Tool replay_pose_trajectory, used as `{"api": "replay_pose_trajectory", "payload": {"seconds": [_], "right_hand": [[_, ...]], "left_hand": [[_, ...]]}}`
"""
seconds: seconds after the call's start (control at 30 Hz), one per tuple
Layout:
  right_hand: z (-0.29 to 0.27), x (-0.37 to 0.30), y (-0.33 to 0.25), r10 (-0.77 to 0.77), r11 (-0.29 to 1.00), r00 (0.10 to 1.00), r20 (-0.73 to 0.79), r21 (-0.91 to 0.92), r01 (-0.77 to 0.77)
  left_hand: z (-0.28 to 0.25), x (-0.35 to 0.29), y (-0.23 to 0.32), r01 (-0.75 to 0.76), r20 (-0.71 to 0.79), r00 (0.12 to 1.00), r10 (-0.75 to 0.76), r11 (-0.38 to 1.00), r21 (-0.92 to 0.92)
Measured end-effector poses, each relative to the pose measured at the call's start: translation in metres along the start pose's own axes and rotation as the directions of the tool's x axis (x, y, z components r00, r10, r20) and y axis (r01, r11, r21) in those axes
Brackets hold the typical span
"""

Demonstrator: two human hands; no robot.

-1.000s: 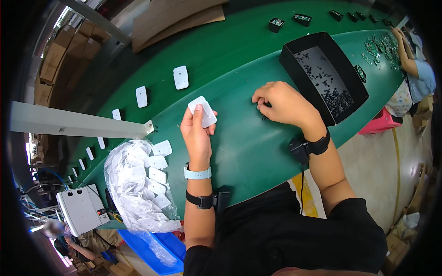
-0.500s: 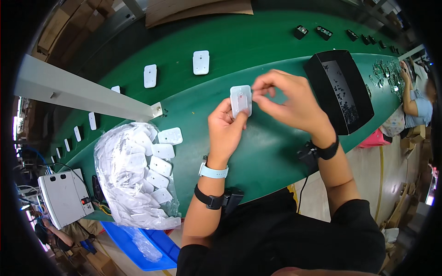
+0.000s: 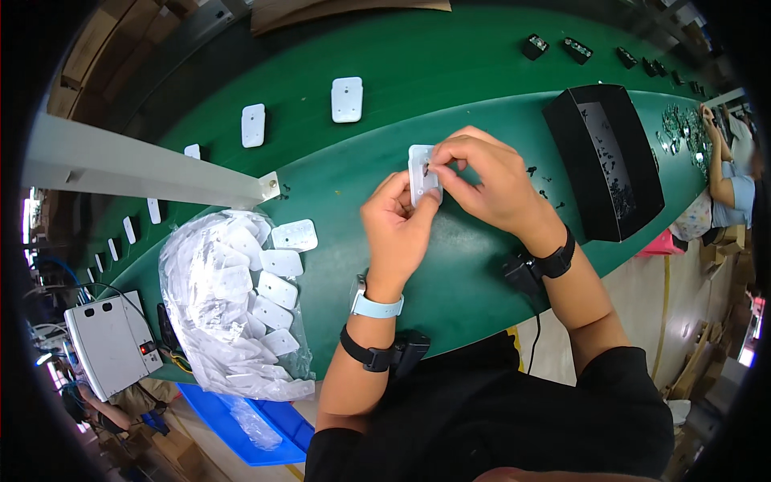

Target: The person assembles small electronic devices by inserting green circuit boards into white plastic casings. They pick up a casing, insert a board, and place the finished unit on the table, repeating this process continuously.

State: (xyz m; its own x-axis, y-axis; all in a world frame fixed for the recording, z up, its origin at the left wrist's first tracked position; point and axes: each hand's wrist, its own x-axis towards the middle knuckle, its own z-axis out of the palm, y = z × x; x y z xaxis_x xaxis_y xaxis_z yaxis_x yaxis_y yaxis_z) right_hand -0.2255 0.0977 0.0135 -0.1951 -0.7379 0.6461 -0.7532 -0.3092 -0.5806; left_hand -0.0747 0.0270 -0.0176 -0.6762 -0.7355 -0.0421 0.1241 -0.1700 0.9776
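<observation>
My left hand (image 3: 397, 229) grips a white plastic housing (image 3: 418, 169) by its lower part, thumb on its face. Against the housing's upper right, my right hand (image 3: 491, 177) has thumb and forefinger pinched round a tiny dark piece, mostly hidden by the fingertips. Some small black parts (image 3: 546, 194) lie on the green bench just right of that hand. Farther right stands a black open box (image 3: 566, 132) with many more such bits inside.
A clear bag of white housings (image 3: 217, 297) sits left, several loose housings (image 3: 277, 289) beside it. White housings (image 3: 347, 100) and black units (image 3: 577, 50) line the green belt (image 3: 418, 72). A white post (image 3: 144, 161) rises front-left. Another person's arm (image 3: 715, 153) shows far right.
My right hand has moved left onto the housing, its fingertips now touching the face. The housing has turned slightly. Housings on the belt have shifted a little left.
</observation>
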Motion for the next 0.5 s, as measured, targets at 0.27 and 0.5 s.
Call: {"api": "replay_pose_trajectory", "payload": {"seconds": [0.27, 0.5], "right_hand": [[-0.003, -0.002, 0.004, 0.033, 0.999, 0.999, -0.018, 0.021, -0.032], [-0.009, -0.003, 0.005, 0.542, 0.602, 0.777, 0.32, 0.498, -0.625]], "left_hand": [[0.003, 0.002, -0.002, -0.01, -0.021, 1.0, 0.011, 0.998, 0.056], [-0.002, 0.006, -0.003, -0.001, 0.064, 0.998, 0.003, 1.0, -0.029]]}}
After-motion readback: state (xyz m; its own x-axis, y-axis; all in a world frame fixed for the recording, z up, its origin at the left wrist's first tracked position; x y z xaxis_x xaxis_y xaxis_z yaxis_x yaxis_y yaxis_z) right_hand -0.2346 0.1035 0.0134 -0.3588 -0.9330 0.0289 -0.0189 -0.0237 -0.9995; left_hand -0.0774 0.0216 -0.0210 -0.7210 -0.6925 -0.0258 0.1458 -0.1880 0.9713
